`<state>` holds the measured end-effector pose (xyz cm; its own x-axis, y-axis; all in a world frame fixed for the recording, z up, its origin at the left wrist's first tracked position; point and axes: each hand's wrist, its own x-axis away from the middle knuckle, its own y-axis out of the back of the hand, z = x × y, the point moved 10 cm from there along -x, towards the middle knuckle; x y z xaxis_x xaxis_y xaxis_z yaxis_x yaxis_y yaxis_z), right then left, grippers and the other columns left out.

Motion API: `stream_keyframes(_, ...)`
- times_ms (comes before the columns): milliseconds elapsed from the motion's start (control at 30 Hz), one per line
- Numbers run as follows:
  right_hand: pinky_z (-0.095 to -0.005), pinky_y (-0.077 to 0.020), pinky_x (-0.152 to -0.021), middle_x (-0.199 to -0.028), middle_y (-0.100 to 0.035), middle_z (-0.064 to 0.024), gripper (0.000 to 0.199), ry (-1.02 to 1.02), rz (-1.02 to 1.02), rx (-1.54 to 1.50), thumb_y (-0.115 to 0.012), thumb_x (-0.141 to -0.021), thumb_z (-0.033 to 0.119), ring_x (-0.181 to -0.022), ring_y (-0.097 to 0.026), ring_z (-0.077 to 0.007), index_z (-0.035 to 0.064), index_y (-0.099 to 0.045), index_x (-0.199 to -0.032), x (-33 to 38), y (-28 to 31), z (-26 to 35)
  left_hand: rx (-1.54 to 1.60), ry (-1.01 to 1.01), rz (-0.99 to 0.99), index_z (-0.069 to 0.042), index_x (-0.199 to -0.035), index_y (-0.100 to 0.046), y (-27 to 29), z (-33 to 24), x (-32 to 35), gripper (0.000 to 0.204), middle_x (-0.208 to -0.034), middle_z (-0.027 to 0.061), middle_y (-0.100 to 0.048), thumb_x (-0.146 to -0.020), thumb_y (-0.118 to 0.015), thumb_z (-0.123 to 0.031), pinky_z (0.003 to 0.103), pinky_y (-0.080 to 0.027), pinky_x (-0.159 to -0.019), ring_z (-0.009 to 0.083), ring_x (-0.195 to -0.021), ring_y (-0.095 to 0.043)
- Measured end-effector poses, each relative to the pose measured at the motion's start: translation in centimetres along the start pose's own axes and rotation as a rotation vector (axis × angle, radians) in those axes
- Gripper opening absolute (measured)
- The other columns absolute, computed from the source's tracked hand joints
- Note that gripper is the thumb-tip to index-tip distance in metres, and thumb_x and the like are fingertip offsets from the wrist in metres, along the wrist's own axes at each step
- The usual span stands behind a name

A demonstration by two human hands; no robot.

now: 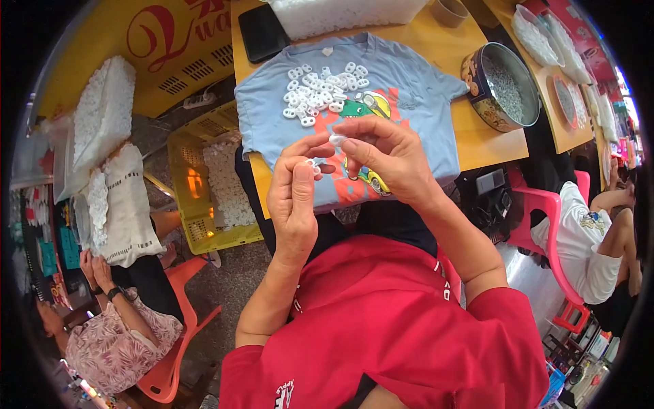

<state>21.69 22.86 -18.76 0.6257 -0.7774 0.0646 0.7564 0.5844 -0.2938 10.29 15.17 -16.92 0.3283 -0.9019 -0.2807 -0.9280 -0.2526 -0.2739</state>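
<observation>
while a white piece (313,165) sits pinched in the left grip (294,194), the right grip (387,158) pinches a pale bit (336,140).

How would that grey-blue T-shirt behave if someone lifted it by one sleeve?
The grey-blue T-shirt would probably be floppy, since its fabric lies in soft wrinkles. It is likely light for its size, as the cloth looks thin. The white pieces heaped on it would probably slide off, because they seem to lie loose.
</observation>
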Motion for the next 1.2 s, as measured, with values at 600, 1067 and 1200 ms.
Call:
stream_keyframes(600, -0.0233, -0.0514, -0.069, -0.098, -0.065, -0.0053, 0.022, 0.125, -0.086, 0.497, -0.068, -0.090, 0.011, -0.083, -0.063, -0.0105, -0.0017, -0.065, -0.107, 0.4, 0.6, 1.2, 0.085, 0.081, -0.023, 0.000, -0.101, -0.052, 0.0, 1.5, 0.4, 0.020, -0.123, 0.0144, -0.059, -0.104, -0.040, -0.016, 0.027, -0.046, -0.085, 0.0161, -0.102, -0.058)
stream_keyframes(1067, -0.0232, -0.0487, -0.061, -0.087, -0.063, -0.0031, 0.024, -0.123, -0.081, -0.073, -0.066, -0.092, 0.017, -0.069, -0.058, -0.0084, -0.0016, -0.064, -0.107, 1.0, 0.0, -0.8, -0.292, -0.018, -0.023, -0.002, -0.093, -0.054, 0.0, 0.5, 0.3, 0.020, -0.094, 0.0051, -0.055, -0.102, -0.043, -0.016, 0.027, -0.043, -0.078, 0.0111, -0.083, -0.050)
stream_keyframes(1200, -0.0234, -0.0488, -0.062, -0.088, -0.064, -0.0030, 0.024, -0.111, -0.091, -0.004, -0.066, -0.092, 0.016, -0.069, -0.058, -0.0083, -0.0014, -0.065, -0.107, 1.0, 0.0, -0.6, -0.315, -0.014, -0.011, -0.002, -0.091, -0.053, -0.1, 0.4, 0.3, 0.019, -0.091, 0.0041, -0.054, -0.102, -0.043, -0.014, 0.026, -0.042, -0.077, 0.0106, -0.081, -0.049)
